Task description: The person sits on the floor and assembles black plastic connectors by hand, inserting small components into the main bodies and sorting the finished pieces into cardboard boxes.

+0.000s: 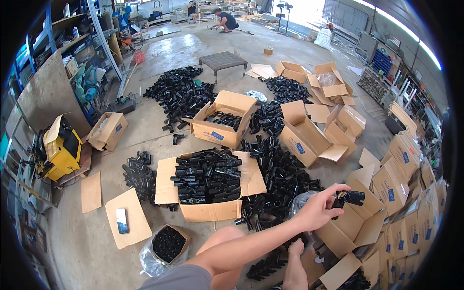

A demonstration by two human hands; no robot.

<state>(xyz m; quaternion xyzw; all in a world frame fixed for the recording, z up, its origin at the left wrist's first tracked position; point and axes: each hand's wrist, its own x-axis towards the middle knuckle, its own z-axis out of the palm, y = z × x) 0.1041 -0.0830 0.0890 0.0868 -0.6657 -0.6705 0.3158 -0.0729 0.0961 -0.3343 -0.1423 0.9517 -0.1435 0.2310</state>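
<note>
My left hand [323,208] reaches across to the right, its fingers closed round a black pipe fitting [355,197]. The fitting is held above an open cardboard box [349,231]. Lower down, my right hand [296,248] is curled closed beside dark parts; what it grips is hard to make out. Between my knees and that hand stands a row of black fittings [266,267] on the floor. In front of me an open box [210,211] is filled with stacked black fittings [208,176]. A large loose pile of black fittings [276,181] lies to its right.
More heaps of fittings [181,92] and a part-filled box [215,135] lie farther off. Stacked cartons [401,237] crowd the right side. A phone [122,221] rests on cardboard at left, near a small box of black pieces [169,243]. Beyond are a low table [223,60] and a crouching person [227,21].
</note>
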